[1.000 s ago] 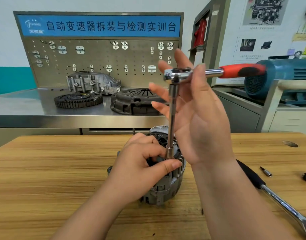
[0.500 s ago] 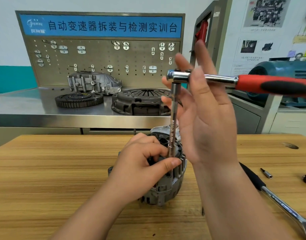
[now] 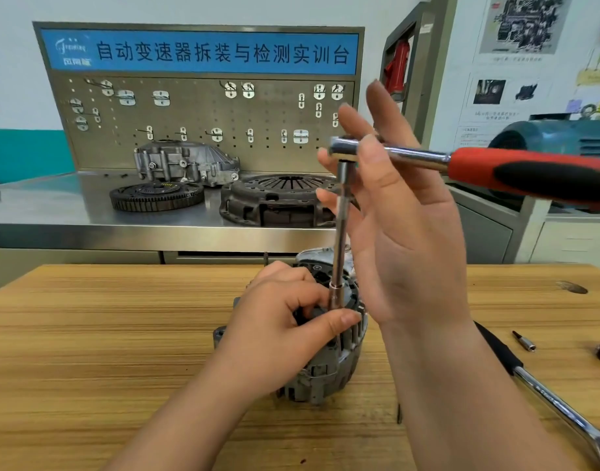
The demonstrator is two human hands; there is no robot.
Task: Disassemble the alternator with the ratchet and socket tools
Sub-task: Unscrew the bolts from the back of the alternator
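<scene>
Where left fingers (image 3: 339,321) pinch, the socket (image 3: 334,295) meets the alternator (image 3: 326,375).

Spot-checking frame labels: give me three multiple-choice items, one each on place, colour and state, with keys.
1. Where does the spare ratchet lie?
A) on the steel bench
B) on the wooden table, right of the alternator
C) on the pegboard

2. What colour is the grip of the ratchet on the extension bar?
A) blue
B) yellow
C) red and black

3. How is the right hand?
A) fingers straight, at the ratchet head
B) a fist round the grip
C) flat on the table

Key:
1 B, it lies on the wood beside the right forearm.
2 C, the grip is red with a black inlay.
3 A, the fingers are extended and the grip in view is free.
</scene>
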